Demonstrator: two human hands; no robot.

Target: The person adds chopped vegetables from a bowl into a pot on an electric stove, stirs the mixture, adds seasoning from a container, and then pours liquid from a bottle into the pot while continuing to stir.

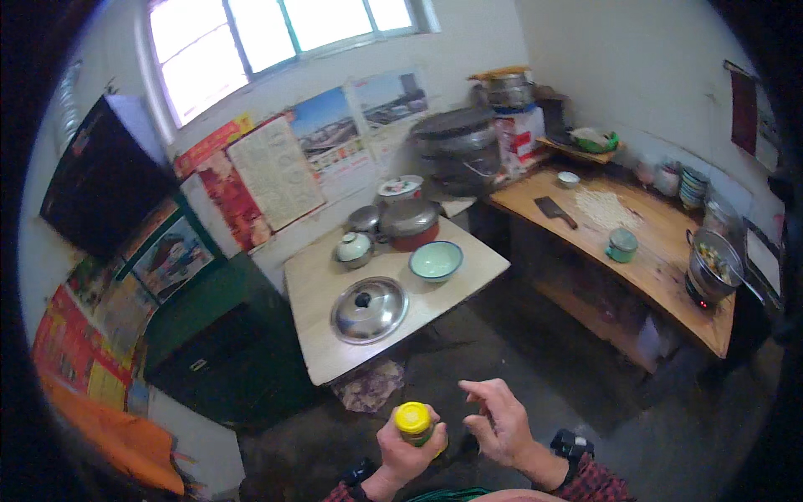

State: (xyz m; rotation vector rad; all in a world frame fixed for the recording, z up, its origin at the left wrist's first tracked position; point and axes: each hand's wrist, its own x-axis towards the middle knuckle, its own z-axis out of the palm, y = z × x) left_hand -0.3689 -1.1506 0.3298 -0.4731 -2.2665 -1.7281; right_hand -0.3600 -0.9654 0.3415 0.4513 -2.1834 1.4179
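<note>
A jar with a yellow lid [413, 418] is gripped upright in my left hand [403, 453], its lid facing up. Just to its right, my right hand [500, 421] hangs in the air with fingers curled and apart, touching nothing. Beyond both hands stands a pale table [307, 326] with a metal pot lid [369, 310] lying near its front edge. A light green bowl with a blue rim [435, 261] sits behind and to the right of that lid. Several lidded pots, one a wide brown pot [411, 227], stand at the table's back.
On the wooden counter [521, 196] at right lie a cleaver [552, 210] and a patch of pale dough pieces or flour [605, 209]. A green lidded container [622, 245] and a pot of food [715, 267] stand nearer. A dark green cabinet [207, 351] is at left.
</note>
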